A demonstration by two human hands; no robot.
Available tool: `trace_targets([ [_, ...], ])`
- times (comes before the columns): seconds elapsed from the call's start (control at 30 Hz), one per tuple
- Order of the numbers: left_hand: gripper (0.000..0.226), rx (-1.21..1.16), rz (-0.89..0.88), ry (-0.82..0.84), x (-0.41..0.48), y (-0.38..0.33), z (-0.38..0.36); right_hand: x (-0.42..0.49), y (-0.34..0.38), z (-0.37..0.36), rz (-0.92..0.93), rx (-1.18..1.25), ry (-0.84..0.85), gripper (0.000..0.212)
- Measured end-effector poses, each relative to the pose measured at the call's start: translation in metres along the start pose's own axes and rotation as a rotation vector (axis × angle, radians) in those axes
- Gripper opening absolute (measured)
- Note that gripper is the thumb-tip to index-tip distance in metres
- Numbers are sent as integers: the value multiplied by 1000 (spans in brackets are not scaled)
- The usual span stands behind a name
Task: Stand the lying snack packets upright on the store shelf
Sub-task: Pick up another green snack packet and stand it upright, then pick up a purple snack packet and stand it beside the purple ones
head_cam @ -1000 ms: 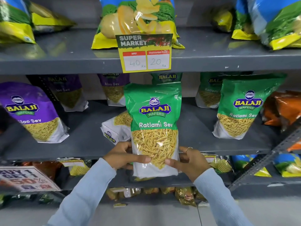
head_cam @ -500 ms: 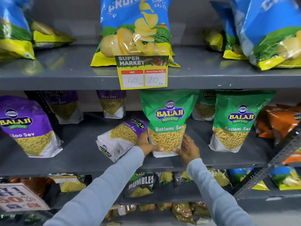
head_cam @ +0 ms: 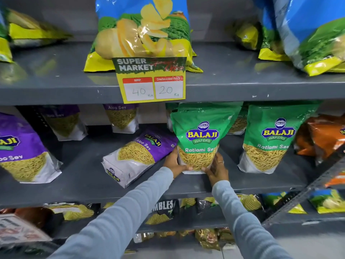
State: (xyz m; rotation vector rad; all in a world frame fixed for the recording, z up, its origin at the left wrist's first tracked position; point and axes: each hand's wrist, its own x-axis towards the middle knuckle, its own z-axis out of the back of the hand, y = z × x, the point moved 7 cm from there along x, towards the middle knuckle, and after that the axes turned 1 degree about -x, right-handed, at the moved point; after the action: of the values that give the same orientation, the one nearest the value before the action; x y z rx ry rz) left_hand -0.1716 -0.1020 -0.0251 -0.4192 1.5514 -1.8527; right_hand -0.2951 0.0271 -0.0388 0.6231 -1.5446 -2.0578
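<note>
A green Ratlami Sev packet (head_cam: 201, 135) stands upright on the grey middle shelf (head_cam: 84, 180). My left hand (head_cam: 174, 163) grips its lower left corner and my right hand (head_cam: 217, 168) grips its lower right corner. Just left of it a purple Aloo Sev packet (head_cam: 138, 156) lies tilted on its back, its top touching the green packet's side. Another green Ratlami Sev packet (head_cam: 270, 141) stands upright to the right.
A purple Aloo Sev packet (head_cam: 22, 152) leans at the far left, with more purple packets (head_cam: 121, 116) at the shelf's back. Orange packets (head_cam: 324, 137) sit at far right. Blue chip bags (head_cam: 143, 32) and a price tag (head_cam: 151, 79) occupy the upper shelf.
Both hands carried the green packet from in front of the shelf up and back onto the middle shelf, setting it upright beside the lying purple packet.
</note>
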Motion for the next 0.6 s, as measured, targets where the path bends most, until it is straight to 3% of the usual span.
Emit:
trace_targets([
  [0.13, 98, 12, 17, -9, 7, 12, 2, -1, 0, 0, 4, -55, -12, 76],
  [0.23, 94, 60, -5, 16, -1, 8, 1, -3, -3, 3, -2, -101, -21, 83],
  [0.33, 96, 327, -146, 54, -18, -10, 9, -22, -5, 9, -52, -107, -171, 99],
  [0.4, 84, 638, -329, -48, -28, -31, 34, -46, -4, 7, -22, -100, -250, 87],
  [0.47, 80, 847, -425, -216, -32, -47, 73, -70, -4, -7, 59, -222, -189, 58],
  [0.53, 79, 995, -354, -371, -28, -47, 122, -89, -1, -31, 211, -530, -86, 31],
  [0.6, 78, 1093, -100, -421, -23, -27, 166, -96, -6, -52, 291, -805, -44, 29],
])
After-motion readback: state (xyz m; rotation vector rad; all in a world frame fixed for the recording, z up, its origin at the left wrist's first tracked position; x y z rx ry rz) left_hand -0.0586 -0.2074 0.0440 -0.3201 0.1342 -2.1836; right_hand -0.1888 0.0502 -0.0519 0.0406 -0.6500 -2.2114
